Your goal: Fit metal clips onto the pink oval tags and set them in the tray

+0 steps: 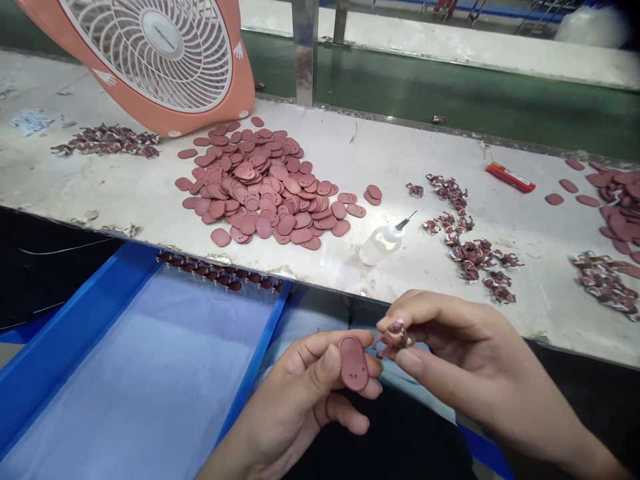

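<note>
My left hand (310,393) grips an oval reddish-brown base (354,363) between thumb and fingers; small holes show in its face. Close beside it, my right hand (460,360) pinches a small painted figurine (393,339), dark brown with lighter patches. Whether figurine and base touch, I cannot tell. On the worktop beyond lies a large heap of the same oval bases (265,180). A clear squeeze bottle with a needle tip (381,245) lies to the right of that heap, and several loose figurines (470,253) are scattered past it.
An orange fan (165,53) stands at the back left of the white worktop (390,147). Below its front edge sits a blue tray (165,360) with rows of finished-looking pieces (220,272) at its far end. A red packet (510,178) and more bases (620,200) are at right.
</note>
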Motion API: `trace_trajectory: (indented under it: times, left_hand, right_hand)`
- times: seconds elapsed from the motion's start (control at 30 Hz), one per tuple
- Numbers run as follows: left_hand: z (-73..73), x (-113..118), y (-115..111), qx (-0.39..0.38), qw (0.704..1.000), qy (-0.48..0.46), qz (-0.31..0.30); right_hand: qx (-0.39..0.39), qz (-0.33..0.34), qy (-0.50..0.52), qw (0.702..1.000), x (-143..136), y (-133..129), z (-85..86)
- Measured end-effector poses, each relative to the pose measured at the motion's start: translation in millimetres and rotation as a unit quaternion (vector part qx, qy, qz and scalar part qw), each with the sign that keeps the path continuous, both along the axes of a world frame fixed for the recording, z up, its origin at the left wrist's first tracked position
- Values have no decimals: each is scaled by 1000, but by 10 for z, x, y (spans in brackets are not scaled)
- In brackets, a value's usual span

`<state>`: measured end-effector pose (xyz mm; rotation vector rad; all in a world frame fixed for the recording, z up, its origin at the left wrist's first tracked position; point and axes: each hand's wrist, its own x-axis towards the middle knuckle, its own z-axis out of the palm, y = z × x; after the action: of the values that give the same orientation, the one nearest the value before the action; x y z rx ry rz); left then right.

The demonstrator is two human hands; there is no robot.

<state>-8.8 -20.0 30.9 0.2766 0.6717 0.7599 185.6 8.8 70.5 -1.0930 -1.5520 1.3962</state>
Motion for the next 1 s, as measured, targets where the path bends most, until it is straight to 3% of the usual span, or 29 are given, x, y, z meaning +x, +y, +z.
trace_trajectory:
  times: [0.17,0.4,1.0]
  left_hand:
    - [16,-6,-7,-2,1000,0,5]
    - [28,-9,15,-6,1000,19,2]
    - [-35,16,33,-23,999,16,-31]
  right_hand:
    - [1,23,-68,997,9,-12,168]
    - [51,66,-110,990,19,0,172]
    - [52,168,-206,963,58,146,267]
